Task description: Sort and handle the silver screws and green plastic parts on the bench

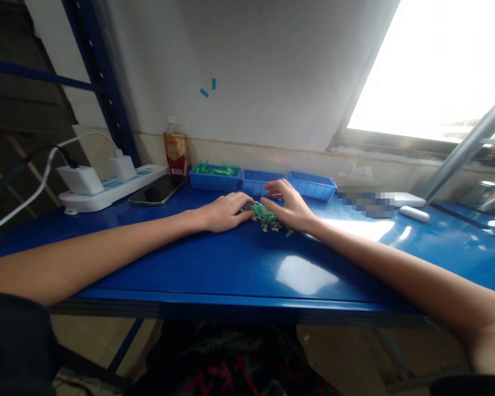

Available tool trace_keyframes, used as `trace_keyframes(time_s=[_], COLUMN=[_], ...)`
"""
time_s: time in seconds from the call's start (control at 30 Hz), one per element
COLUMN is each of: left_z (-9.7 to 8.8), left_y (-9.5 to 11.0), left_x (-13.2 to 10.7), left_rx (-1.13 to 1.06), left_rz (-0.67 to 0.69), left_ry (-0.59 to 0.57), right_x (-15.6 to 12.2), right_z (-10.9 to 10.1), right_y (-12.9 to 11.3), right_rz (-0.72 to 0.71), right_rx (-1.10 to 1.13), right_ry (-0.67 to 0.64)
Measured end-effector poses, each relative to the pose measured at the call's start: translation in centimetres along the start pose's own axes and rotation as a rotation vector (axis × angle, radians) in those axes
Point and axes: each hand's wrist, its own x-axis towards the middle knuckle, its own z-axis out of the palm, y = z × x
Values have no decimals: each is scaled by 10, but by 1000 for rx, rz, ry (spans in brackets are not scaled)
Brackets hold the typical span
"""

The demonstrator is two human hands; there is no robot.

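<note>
A small pile of silvery metal pieces, which look like screws or fittings, lies on the blue table mixed with green plastic pieces. My left hand rests palm down at the pile's left edge, fingers stretched toward it and touching the pieces. On the other side my right hand hovers at the pile, thumb and fingers apart, with nothing visible in its grasp. Part of the pile is hidden behind both hands. Behind them stands a blue bin holding green plastic pieces.
Two more blue bins, a middle one and a right one, line the wall. To the left are a phone, a power strip with chargers, and a drink bottle. A white case lies at right.
</note>
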Motion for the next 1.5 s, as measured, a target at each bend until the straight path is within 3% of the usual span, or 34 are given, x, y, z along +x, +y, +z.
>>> trace_keyframes(time_s=[0.07, 0.1, 0.27, 0.47, 0.67, 0.83, 1.07, 1.2, 1.37, 1.5], left_z=[0, -1, -2, -2, 5, 12, 6, 2, -7, -19], left_y=[0, 0, 1, -2, 3, 5, 9, 14, 13, -2], left_x=[0, -1, -1, 9, 43, 55, 33, 19, 2, -14], left_rx=[9, 9, -30, -27, 13, 58, 68, 61, 91, 122], left_rz=[-8, -16, -70, -34, 27, 27, 29, 5, -34, -117], left_ry=[16, 15, -26, -79, -122, -140, -81, -52, 0, 42], right_x=[5, 6, 7, 7, 6, 7, 10, 7, 2, 2], right_z=[-8, -12, -17, -6, -1, 2, 4, 1, -7, -18], right_y=[13, 22, 59, 51, 51, 54, 55, 50, 28, 13], right_rz=[49, 61, 106, 94, 114, 96, 112, 105, 85, 89], right_rx=[-138, -217, -432, -291, -253, -297, -325, -158, 107, 172], right_ry=[108, 99, -124, -169, -55, -184, -173, -136, -257, -428])
